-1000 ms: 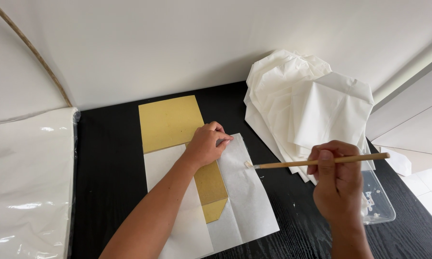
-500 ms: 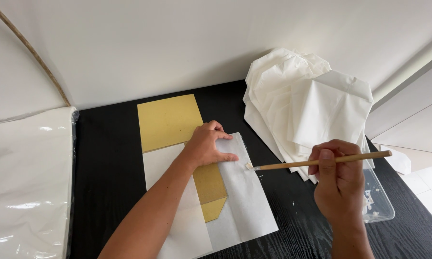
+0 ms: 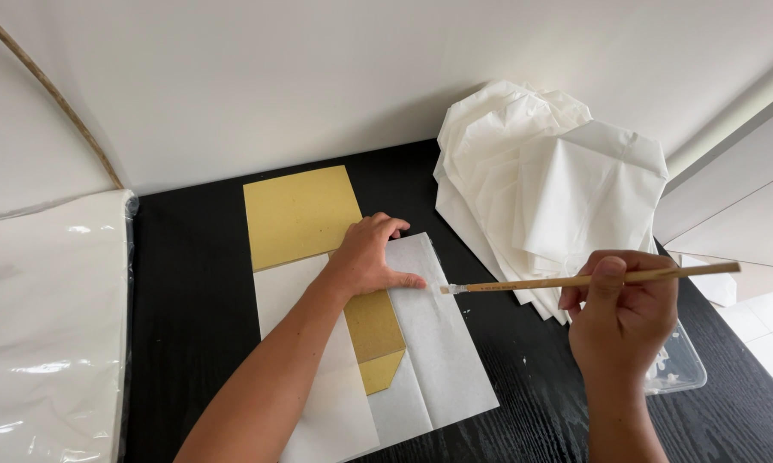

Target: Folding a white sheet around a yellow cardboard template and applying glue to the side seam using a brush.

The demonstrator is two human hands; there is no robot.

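Note:
A gold sheet of card (image 3: 299,214) lies on the black table (image 3: 189,291), partly covered by folded white paper (image 3: 442,351). My left hand (image 3: 367,257) presses flat on the paper and the gold strip, thumb stretched toward the paper's right edge. My right hand (image 3: 619,315) holds a thin wooden brush (image 3: 575,279) level, its whitish tip just at the paper's upper right edge near my left thumb.
A heap of crumpled white paper sheets (image 3: 541,180) lies at the back right. A clear plastic tray (image 3: 679,369) sits under my right hand. A plastic-wrapped stack of white sheets (image 3: 48,326) lies at the left. A white wall rises behind.
My left hand has spread flatter on the paper, thumb out to the right. The brush tip stays close to the paper's right edge with slight shifts.

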